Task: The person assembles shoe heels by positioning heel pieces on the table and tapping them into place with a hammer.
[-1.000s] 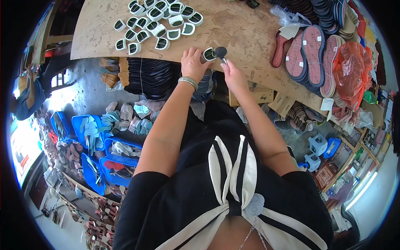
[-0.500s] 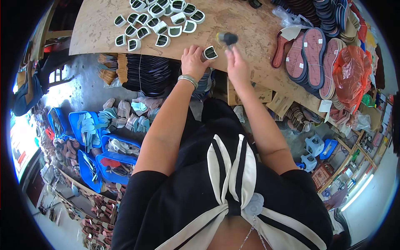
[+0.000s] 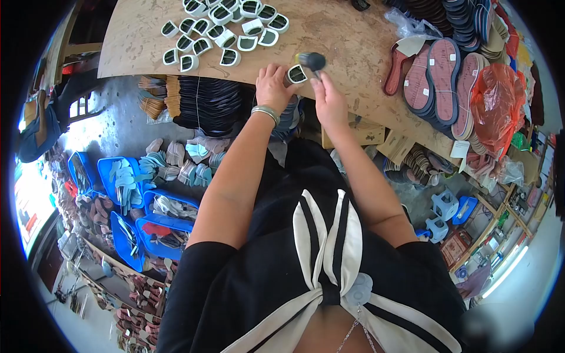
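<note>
Through the head camera I had the left hand (image 3: pixel 273 85) at the near edge of the wooden tabletop (image 3: pixel 359 44), grasping one white-rimmed, D-shaped heel block (image 3: pixel 296 74) with its dark hollow facing up and the thumb along its near side. The right hand (image 3: pixel 331 101) was clenched on the handle of a small hammer (image 3: pixel 313 60), whose black head was slightly blurred and stood out just beside the heel block in my view; I could not tell whether the two touched. A metal bangle (image 3: pixel 266 114) circled the left wrist. Farther up the table, to the left of the work, I saw a loose cluster of similar heel blocks (image 3: pixel 228 57), some overlapping and turned different ways. Over on the right side lay a red-handled tool (image 3: pixel 391 79), just beside strapped pink soles (image 3: pixel 442 73) with dark edges, and next to those a crumpled orange-red plastic bag (image 3: pixel 497 106). Below the tabletop to the left I made out a tied stack of black sheets (image 3: pixel 212 109), with blue bins (image 3: pixel 166 252) of cut pieces lower down. Another person's arm (image 3: pixel 41 120) showed at the far left.
</note>
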Demonstrator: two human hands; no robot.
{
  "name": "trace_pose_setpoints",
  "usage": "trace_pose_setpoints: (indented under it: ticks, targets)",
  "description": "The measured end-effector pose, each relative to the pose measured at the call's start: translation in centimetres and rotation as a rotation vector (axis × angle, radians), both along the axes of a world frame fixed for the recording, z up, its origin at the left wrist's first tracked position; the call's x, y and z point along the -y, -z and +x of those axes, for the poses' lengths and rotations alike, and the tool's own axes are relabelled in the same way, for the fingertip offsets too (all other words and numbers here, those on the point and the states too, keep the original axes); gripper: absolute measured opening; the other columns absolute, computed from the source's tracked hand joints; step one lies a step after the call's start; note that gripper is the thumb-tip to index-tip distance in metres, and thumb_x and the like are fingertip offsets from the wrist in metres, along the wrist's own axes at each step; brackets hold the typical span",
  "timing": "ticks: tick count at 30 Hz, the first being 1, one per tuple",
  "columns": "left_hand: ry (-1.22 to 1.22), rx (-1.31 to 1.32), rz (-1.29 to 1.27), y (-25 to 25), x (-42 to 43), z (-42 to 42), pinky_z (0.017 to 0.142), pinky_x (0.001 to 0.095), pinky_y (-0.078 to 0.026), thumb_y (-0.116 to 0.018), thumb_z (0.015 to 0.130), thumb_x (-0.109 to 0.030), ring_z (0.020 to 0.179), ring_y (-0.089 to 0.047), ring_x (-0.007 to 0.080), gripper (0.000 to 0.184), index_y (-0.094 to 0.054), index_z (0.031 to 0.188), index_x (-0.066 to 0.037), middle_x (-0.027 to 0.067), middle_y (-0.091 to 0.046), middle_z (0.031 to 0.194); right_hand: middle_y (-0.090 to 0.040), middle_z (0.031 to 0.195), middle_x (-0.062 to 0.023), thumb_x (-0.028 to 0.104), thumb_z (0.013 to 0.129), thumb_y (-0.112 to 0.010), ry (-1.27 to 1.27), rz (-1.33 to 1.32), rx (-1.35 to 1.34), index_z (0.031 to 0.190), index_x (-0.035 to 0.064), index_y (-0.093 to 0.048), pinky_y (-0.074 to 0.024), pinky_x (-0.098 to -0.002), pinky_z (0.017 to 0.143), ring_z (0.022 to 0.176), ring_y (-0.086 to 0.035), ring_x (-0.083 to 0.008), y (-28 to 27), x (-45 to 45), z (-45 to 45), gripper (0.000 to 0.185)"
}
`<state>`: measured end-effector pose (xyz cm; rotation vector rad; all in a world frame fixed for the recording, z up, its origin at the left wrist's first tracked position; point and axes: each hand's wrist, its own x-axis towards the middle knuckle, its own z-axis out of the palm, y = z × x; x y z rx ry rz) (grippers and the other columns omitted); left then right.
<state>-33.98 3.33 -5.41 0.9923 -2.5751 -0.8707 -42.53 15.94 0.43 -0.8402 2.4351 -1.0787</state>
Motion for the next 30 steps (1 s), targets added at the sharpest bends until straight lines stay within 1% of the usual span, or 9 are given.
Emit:
trace_pose_setpoints:
  ticks: [1, 4, 10, 13, 19, 23, 25, 29, 30]
  targets:
    - [0.0, -0.008, 0.017, -0.2, -0.1, 0.1, 0.089, 0.0403, -0.047, -0.081, 0.068, -0.025, 0.099, -0.055, 0.0305, 0.044, -0.066, 0.107, -0.01, 0.0078, -0.06, 0.103, -0.066, 0.077, -0.0196, 0.035, 0.1, -0.049, 0.088, -0.08, -0.001, 0.117, 0.011, -0.061, -0.0486, -0.0501, 0.063, 0.071, -0.064, -0.0403, 0.0, -0.2, 0.5, 0.032]
    - [0.012, -0.008, -0.003, -0.3, 0.0, 0.0, 0.089, 0.0405, -0.047, -0.081, 0.067, -0.025, 0.099, -0.055, 0.0306, 0.045, -0.066, 0.107, -0.011, 0.0078, -0.06, 0.104, -0.066, 0.077, -0.0199, 0.033, 0.099, -0.051, -0.088, 0.285, 0.083, 0.115, 0.0097, -0.062, -0.0487, -0.048, 0.062, 0.071, -0.064, -0.0394, 0.7, -0.9, -0.6, 0.031]
    - [-0.001, 0.052, 0.059, -0.2, -0.1, 0.1, 0.093, 0.0412, -0.045, -0.081, 0.068, -0.027, 0.106, -0.053, 0.0289, 0.046, -0.066, 0.11, -0.015, 0.0047, -0.058, 0.11, -0.066, 0.08, -0.0201, 0.038, 0.098, -0.052, 0.086, -0.028, 0.007, 0.118, 0.0085, -0.062, -0.0494, -0.0474, 0.065, 0.073, -0.064, -0.0404, 0.8, -1.8, 0.5, 0.037]
    - [0.008, 0.038, 0.05, -0.3, 0.0, 0.0, 0.092, 0.0407, -0.045, -0.081, 0.068, -0.026, 0.106, -0.053, 0.0291, 0.045, -0.066, 0.109, -0.015, 0.0058, -0.058, 0.11, -0.067, 0.082, -0.0199, 0.039, 0.098, -0.053, -0.032, 0.265, 0.07, 0.119, 0.0075, -0.062, -0.0497, -0.0446, 0.064, 0.076, -0.065, -0.0389, 2.1, -2.8, -0.7, 0.039]
    - [-0.006, -0.048, 0.108, -0.8, 0.3, 0.0, 0.093, 0.043, -0.045, -0.081, 0.068, -0.024, 0.106, -0.054, 0.0321, 0.043, -0.066, 0.105, -0.01, 0.0086, -0.059, 0.109, -0.047, 0.061, -0.0105, 0.037, 0.1, -0.051, 0.219, -0.05, 0.362, 0.119, 0.0097, -0.062, -0.0398, -0.0359, 0.055, 0.054, -0.045, -0.0246, 2.7, -3.7, -2.0, 0.034]
    - [-0.338, -0.454, 0.764, -0.6, 3.2, 0.1, 0.074, 0.0326, -0.052, -0.08, 0.077, -0.016, 0.087, -0.062, 0.0175, 0.046, -0.058, 0.114, -0.003, 0.008, -0.06, 0.102, -0.053, 0.065, -0.0139, 0.037, 0.099, -0.052, 0.218, 0.079, 0.145, 0.121, 0.0134, -0.061, -0.0421, -0.0387, 0.058, 0.058, -0.052, -0.0274, 4.2, -4.6, -5.1, 0.033]
    - [-0.365, -0.45, 0.509, -2.8, 7.0, 0.7, 0.068, 0.0266, -0.051, -0.077, 0.08, -0.013, 0.081, -0.059, 0.0107, 0.051, -0.051, 0.123, -0.002, 0.0066, -0.059, 0.102, -0.057, 0.068, -0.0154, 0.037, 0.098, -0.053, 0.25, 0.071, 0.063, 0.121, 0.0131, -0.061, -0.0435, -0.0391, 0.059, 0.061, -0.057, -0.0285, 5.0, -4.8, -6.7, 0.034]
    - [-0.41, -0.169, 0.089, -4.0, 14.6, 1.7, 0.078, 0.0342, -0.052, -0.073, 0.078, -0.007, 0.087, -0.057, 0.0231, 0.066, -0.043, 0.136, -0.001, 0.0193, -0.049, 0.125, -0.061, 0.073, -0.0162, 0.037, 0.096, -0.057, 0.238, 0.026, 0.027, 0.122, 0.0115, -0.062, -0.0453, -0.038, 0.061, 0.065, -0.06, -0.0288, 6.9, -4.3, -10.5, 0.036]
    - [-0.392, -0.193, 0.125, -4.7, 15.2, 1.5, 0.089, 0.0384, -0.049, -0.069, 0.077, -0.006, 0.104, -0.054, 0.0329, 0.07, -0.039, 0.14, -0.002, 0.024, -0.039, 0.133, -0.061, 0.072, -0.0158, 0.036, 0.096, -0.058, 0.239, 0.02, 0.058, 0.122, 0.0109, -0.063, -0.0454, -0.0376, 0.061, 0.064, -0.06, -0.0285, 7.3, -4.2, -11.2, 0.037]
